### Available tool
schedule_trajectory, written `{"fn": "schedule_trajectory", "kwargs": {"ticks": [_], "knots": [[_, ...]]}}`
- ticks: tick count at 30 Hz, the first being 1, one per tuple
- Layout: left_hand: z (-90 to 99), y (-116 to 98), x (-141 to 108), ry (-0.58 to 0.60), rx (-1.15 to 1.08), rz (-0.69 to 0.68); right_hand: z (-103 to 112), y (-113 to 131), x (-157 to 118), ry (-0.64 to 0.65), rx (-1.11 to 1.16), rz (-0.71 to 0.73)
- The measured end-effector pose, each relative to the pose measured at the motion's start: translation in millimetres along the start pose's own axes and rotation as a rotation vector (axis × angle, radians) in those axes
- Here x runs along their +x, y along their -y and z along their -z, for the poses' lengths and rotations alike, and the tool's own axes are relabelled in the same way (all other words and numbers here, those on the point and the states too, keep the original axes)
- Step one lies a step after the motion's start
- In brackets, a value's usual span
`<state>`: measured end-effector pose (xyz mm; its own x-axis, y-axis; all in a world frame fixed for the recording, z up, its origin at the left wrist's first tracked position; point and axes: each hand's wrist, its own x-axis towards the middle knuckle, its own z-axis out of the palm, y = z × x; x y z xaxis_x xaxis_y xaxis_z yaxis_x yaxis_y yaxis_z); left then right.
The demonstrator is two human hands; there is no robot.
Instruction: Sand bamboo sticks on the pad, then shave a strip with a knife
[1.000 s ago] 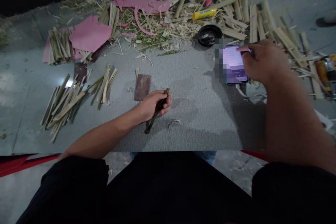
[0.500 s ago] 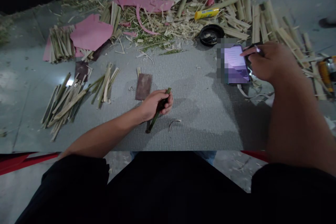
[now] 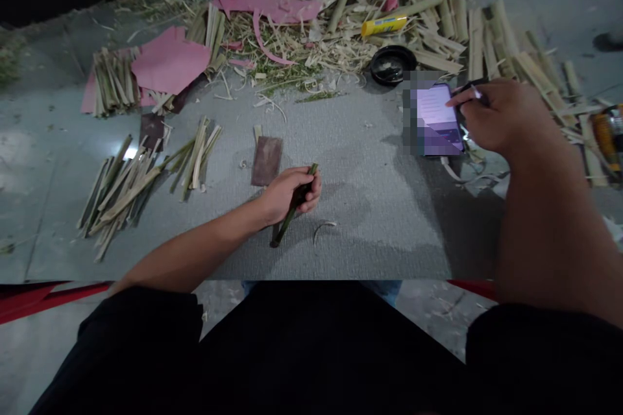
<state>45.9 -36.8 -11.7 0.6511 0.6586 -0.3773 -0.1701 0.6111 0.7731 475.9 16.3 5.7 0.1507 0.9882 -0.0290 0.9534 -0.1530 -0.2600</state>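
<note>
My left hand [image 3: 293, 193] is closed around a slim green bamboo strip [image 3: 287, 224], held slanting over the table near its front edge. A brown sandpaper piece [image 3: 266, 161] lies just beyond that hand, with a pale strip end poking out behind it. My right hand [image 3: 503, 113] reaches to a lit smartphone [image 3: 440, 120], its index fingertip at the screen. The other fingers are curled around a slim dark tool [image 3: 471, 86] with a shiny bit; its kind is not clear. Part of the phone's left side is blurred out.
Split bamboo strips [image 3: 121, 191] lie loose at left. Bundled strips [image 3: 114, 81] rest by pink paper [image 3: 170, 61]. Shavings [image 3: 292, 45], a yellow tube [image 3: 384, 26] and a black round lid [image 3: 392, 65] are at the back. A white cable [image 3: 452, 172] runs from the phone.
Almost nothing differs. Both hands keep their places, the left on the bamboo strip, the right with its finger at the phone; the view has shifted very slightly.
</note>
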Motion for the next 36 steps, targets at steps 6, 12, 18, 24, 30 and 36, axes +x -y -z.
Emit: {"fn": "schedule_trajectory", "kwargs": {"ticks": [6,12,18,24,30,36], "knots": [[-0.5,-0.5,-1.2,-0.003,0.009,-0.002,-0.8,6.5,0.9,-0.003,0.002,-0.086],[0.2,0.1,-1.1,-0.016,0.014,0.021,1.4,8.5,1.5,0.021,-0.022,-0.096],[0.1,0.5,-1.2,0.005,0.011,0.002,-1.1,4.4,3.7,0.022,-0.013,-0.101],[0.0,-0.2,-1.1,-0.020,0.003,0.021,-3.6,4.5,1.9,-0.002,0.005,-0.076],[0.6,0.7,-0.8,-0.026,0.005,0.024,3.9,13.1,-3.1,-0.002,0.050,-0.125],[0.0,-0.5,-1.2,-0.007,0.014,0.008,2.5,12.5,-1.5,0.026,0.024,-0.156]]}}
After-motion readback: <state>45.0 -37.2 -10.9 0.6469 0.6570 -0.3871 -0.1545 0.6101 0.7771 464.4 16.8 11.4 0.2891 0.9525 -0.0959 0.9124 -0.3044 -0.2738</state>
